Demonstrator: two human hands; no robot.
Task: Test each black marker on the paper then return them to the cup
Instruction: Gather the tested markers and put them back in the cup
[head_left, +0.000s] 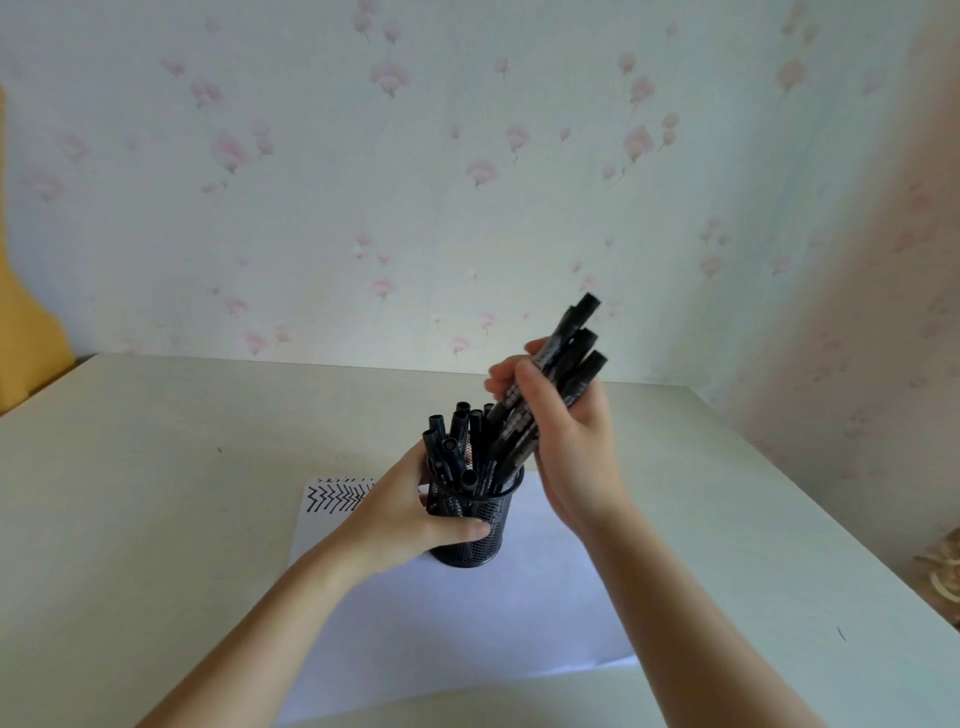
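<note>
**Black markers bunched over the mesh cup**

Black marker barrels are clamped in the grip of the right hand (563, 441), whose fingers are curled round a bundle of black markers (558, 379). The bundle is tilted, its upper ends fanned up and to the right, its lower ends reaching down to the mouth of the cup; whether those ends are already inside the rim cannot be told. The grip of the left hand (415, 512) is closed round the side wall of the black mesh cup (478, 535), thumb laid across the front, so that the cup is steadied. More markers (452, 447) are seen standing upright in the cup.

The cup is set on a white sheet of paper (467, 613), which lies on the pale counter (156, 493). Rows of black zigzag test marks (337, 496) are seen at the far left corner of the sheet.

From here, a jam is judged the likeliest fault: the cup looks crowded, and the slanted bundle could be caught on the rim or on the standing markers. A marker could then be levered out onto the counter, or the light cup tipped if the left grip were relaxed. With so many barrels held at once, one could also be dropped from the fanned end.
</note>
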